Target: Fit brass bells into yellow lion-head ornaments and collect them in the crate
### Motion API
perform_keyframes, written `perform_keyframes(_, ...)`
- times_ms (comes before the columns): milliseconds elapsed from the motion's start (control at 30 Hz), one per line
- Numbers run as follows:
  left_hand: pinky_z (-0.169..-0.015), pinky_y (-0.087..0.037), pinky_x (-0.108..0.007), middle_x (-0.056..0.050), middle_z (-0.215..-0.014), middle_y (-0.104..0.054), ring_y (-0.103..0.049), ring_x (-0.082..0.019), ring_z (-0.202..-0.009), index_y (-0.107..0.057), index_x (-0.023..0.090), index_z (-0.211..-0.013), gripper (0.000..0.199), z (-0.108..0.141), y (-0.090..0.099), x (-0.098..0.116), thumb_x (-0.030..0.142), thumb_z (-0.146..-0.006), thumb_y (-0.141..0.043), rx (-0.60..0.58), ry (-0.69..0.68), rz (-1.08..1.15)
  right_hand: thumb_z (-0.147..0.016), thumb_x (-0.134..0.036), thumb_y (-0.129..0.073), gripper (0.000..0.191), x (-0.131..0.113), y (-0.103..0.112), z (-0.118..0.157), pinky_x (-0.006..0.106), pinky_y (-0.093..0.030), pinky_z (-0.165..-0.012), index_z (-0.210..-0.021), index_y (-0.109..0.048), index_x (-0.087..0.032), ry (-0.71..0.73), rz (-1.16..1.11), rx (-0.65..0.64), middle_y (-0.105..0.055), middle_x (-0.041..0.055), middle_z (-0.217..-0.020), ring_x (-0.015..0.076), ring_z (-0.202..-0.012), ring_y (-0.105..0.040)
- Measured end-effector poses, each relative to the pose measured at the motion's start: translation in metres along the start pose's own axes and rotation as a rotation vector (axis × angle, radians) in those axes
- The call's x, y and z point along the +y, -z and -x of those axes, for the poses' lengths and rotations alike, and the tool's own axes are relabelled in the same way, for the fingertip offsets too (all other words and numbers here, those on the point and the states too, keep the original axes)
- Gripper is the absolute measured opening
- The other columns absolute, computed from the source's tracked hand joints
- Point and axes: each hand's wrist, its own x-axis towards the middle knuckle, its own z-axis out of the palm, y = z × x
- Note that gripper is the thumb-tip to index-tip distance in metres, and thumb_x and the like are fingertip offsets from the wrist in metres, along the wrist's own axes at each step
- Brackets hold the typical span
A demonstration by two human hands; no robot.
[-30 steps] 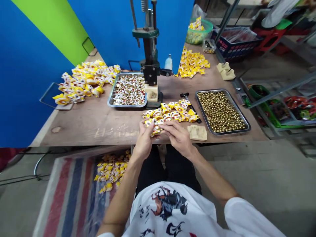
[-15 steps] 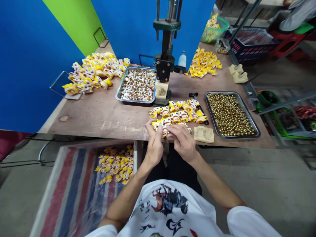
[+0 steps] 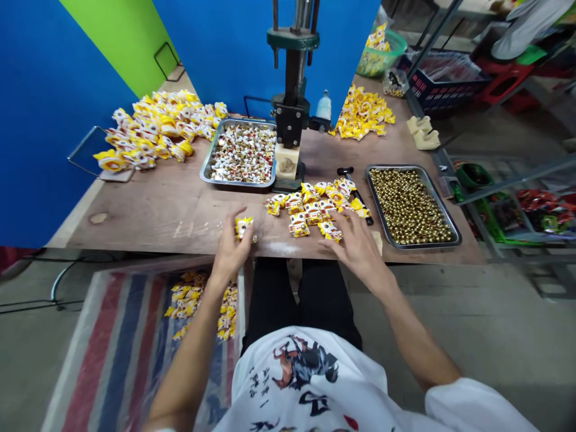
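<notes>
My left hand (image 3: 233,247) has its thumb and fingers round a small yellow-and-white plastic animal figure (image 3: 243,228), at the table's front edge. To the right, my right hand (image 3: 357,243) is spread, thumb and fingertips at either side of another such figure (image 3: 330,231) on the table. Whether the fingertips touch that figure I cannot tell. Between the hands, a loose cluster of the same figures (image 3: 314,210) lies on the wood. A pale moulded block (image 3: 377,241) is mostly hidden behind my right hand.
A green press (image 3: 292,39) stands at the back, beside a metal tray (image 3: 204,174) of small white-and-gold parts. A hammer (image 3: 346,172) lies left of a tray (image 3: 427,245) of gold balls. Yellow pieces are heaped at left (image 3: 153,129) and right (image 3: 364,114). More figures (image 3: 227,309) lie in a lined box below.
My hands have parted from the figures in the middle. The left has moved left with one figure. The right has shifted right and spread over another. The view has shifted slightly.
</notes>
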Motion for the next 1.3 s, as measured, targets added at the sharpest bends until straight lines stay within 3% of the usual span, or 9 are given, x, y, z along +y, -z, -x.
perform_keyframes(100, -0.114, -0.054, -0.048, -0.016, -0.140, -0.068, -0.070, -0.032, -0.115, -0.040, 0.022, -0.174, 0.083, -0.052, 0.009, 0.008, 0.039, -0.098, -0.067, -0.245, -0.169, -0.328, -0.103, -0.052, -0.078, 0.085, 0.008, 0.004, -0.013, 0.066, -0.060, -0.111, -0.176, -0.042, -0.028, -0.012, 0.084, -0.180, -0.045, 0.0268, -0.168, 0.0510, -0.148, -0.058)
perform_keyframes(233, -0.107, -0.057, -0.049, -0.016, -0.130, -0.071, -0.076, -0.034, -0.105, -0.010, 0.019, -0.185, 0.119, -0.105, -0.005, 0.028, 0.039, -0.088, -0.076, -0.641, -0.213, -0.603, -0.097, -0.057, -0.085, 0.104, -0.007, -0.022, -0.034, 0.066, -0.061, -0.107, -0.180, -0.032, -0.027, -0.080, 0.101, -0.265, -0.031, 0.0320, -0.178, 0.0550, -0.143, -0.063)
perform_keyframes(400, -0.077, -0.064, -0.039, -0.021, -0.137, -0.066, -0.078, -0.029, -0.082, -0.017, 0.031, -0.183, 0.121, -0.125, -0.032, 0.051, 0.058, -0.084, -0.083, -0.838, -0.088, -0.749, -0.094, -0.060, -0.088, 0.098, -0.022, -0.046, -0.050, 0.066, -0.060, -0.109, -0.174, -0.044, -0.026, -0.093, 0.068, -0.202, -0.034, 0.0298, -0.178, 0.0532, -0.145, -0.062)
perform_keyframes(567, -0.083, -0.066, -0.046, -0.026, -0.150, -0.058, -0.080, -0.032, -0.084, -0.023, 0.031, -0.182, 0.119, -0.125, -0.046, 0.056, 0.056, -0.084, -0.084, -0.803, -0.064, -0.847, -0.098, -0.059, -0.084, 0.091, -0.034, -0.053, -0.052, 0.066, -0.060, -0.107, -0.173, -0.046, -0.026, -0.108, 0.039, -0.191, -0.041, 0.0292, -0.173, 0.0538, -0.148, -0.056)
perform_keyframes(733, -0.111, -0.058, -0.053, -0.024, -0.160, -0.053, -0.078, -0.040, -0.119, -0.019, 0.031, -0.184, 0.111, -0.123, -0.051, 0.062, 0.037, -0.090, -0.076, -0.840, -0.195, -0.946, -0.101, -0.060, -0.080, 0.085, -0.051, -0.058, -0.057, 0.063, -0.067, -0.091, -0.172, -0.049, -0.024, -0.175, 0.065, -0.169, -0.038, 0.0331, -0.173, 0.0578, -0.145, -0.051)
perform_keyframes(867, -0.125, -0.047, -0.059, -0.023, -0.167, -0.046, -0.058, -0.049, -0.150, -0.027, 0.030, -0.183, 0.111, -0.124, -0.054, 0.068, 0.037, -0.086, -0.081, -0.819, -0.296, -1.015, -0.102, -0.057, -0.080, 0.073, -0.052, -0.054, -0.063, 0.058, -0.067, -0.090, -0.165, -0.056, -0.029, -0.130, 0.050, -0.170, -0.040, 0.0295, -0.172, 0.0507, -0.136, -0.059)
perform_keyframes(1000, -0.124, -0.049, -0.053, -0.019, -0.160, -0.050, -0.064, -0.043, -0.141, -0.034, 0.028, -0.180, 0.106, -0.130, -0.057, 0.072, 0.041, -0.085, -0.081, -0.886, -0.338, -1.003, -0.103, -0.061, -0.078, 0.076, -0.048, -0.049, -0.068, 0.062, -0.063, -0.098, -0.164, -0.054, -0.023, -0.156, 0.022, -0.223, -0.041, 0.0336, -0.166, 0.0505, -0.132, -0.065)
perform_keyframes(1133, -0.121, -0.052, -0.049, -0.017, -0.157, -0.049, -0.071, -0.036, -0.127, -0.040, 0.027, -0.175, 0.105, -0.128, -0.054, 0.065, 0.043, -0.081, -0.081, -0.870, -0.310, -0.893, -0.097, -0.059, -0.085, 0.087, -0.042, -0.053, -0.067, 0.066, -0.060, -0.105, -0.167, -0.049, -0.022, -0.202, -0.070, -0.197, -0.039, 0.0321, -0.166, 0.0564, -0.145, -0.056)
perform_keyframes(1300, -0.120, -0.053, -0.048, -0.012, -0.148, -0.056, -0.068, -0.036, -0.132, -0.048, 0.026, -0.170, 0.108, -0.119, -0.035, 0.043, 0.047, -0.071, -0.086, -0.843, -0.328, -0.719, -0.089, -0.048, -0.096, 0.093, -0.024, -0.069, -0.064, 0.064, -0.044, -0.131, -0.166, -0.049, -0.027, -0.022, -0.341, -0.174, -0.036, 0.0223, -0.170, 0.0469, -0.164, -0.042)
